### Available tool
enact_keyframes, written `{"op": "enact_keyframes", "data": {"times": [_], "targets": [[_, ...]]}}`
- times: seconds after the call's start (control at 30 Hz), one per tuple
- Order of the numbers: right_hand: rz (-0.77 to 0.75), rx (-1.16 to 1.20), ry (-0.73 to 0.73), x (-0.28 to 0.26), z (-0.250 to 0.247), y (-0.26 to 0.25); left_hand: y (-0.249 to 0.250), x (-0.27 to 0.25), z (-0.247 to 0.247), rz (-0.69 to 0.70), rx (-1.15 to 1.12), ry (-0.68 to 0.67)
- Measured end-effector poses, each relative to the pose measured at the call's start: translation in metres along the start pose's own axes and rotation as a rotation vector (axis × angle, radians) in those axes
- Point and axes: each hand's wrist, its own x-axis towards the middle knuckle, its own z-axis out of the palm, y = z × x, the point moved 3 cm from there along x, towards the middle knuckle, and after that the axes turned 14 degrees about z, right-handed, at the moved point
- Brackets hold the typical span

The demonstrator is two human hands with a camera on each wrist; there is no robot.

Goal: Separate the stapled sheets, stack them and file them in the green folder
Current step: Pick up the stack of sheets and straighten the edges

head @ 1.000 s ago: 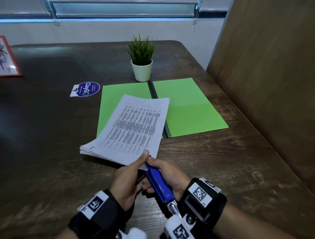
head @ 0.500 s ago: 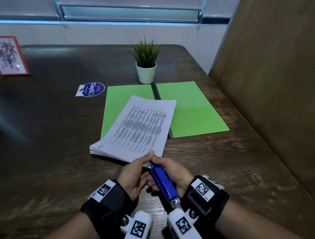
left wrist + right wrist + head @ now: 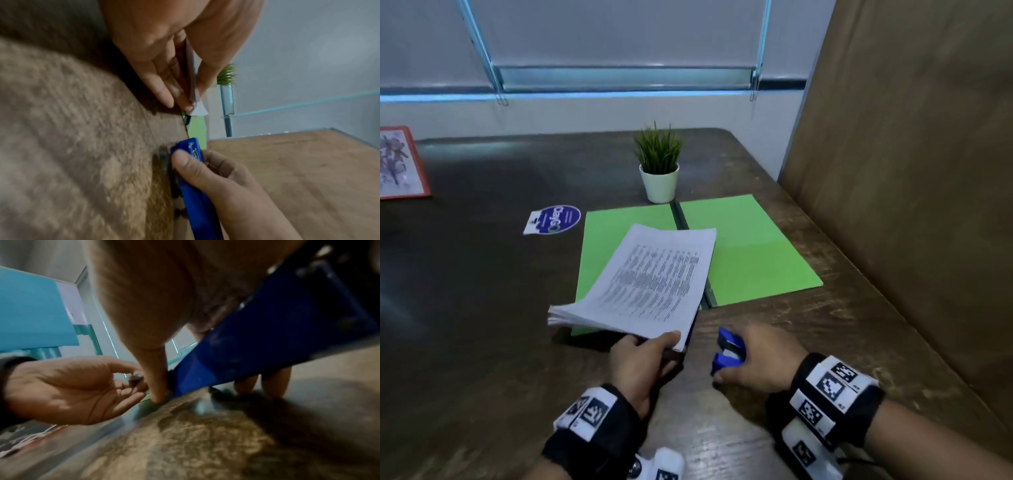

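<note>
While the open green paper folder [image 3: 756, 253] lies flat on the dark wooden desk [image 3: 482, 308], the left hand [image 3: 640, 363] pinches the near corner of the thick stack of printed white sheets [image 3: 654, 277] between thumb and fingers, holding that corner raised off the desk. The stack reaches across the folder's left half, its far edge near the spine. The right hand [image 3: 760, 363], just beside the left and apart from the paper, has its fingers curled round a blue plastic staple remover [image 3: 729, 353] held low against the desk. Beyond the folder stands a small green plant in a white pot [image 3: 659, 171]; a round blue sticker [image 3: 554, 219] lies to the folder's left, and a red-framed picture [image 3: 400, 164] sits at the far left edge.
</note>
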Motion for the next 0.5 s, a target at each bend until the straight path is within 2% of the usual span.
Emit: {"op": "enact_keyframes", "data": {"times": [0.17,0.27,0.5], "targets": [[-0.009,-0.144,0.057,-0.001,-0.006,-0.008,0.056,0.009,0.011,0.231,0.145,0.019],[0.011,-0.090,0.138,0.003,-0.020,-0.015,0.093,0.008,0.024,0.361,0.129,0.000],[-0.047,0.086,0.629,0.018,-0.077,-0.050,0.158,-0.009,0.046,0.559,0.143,-0.176]]}}
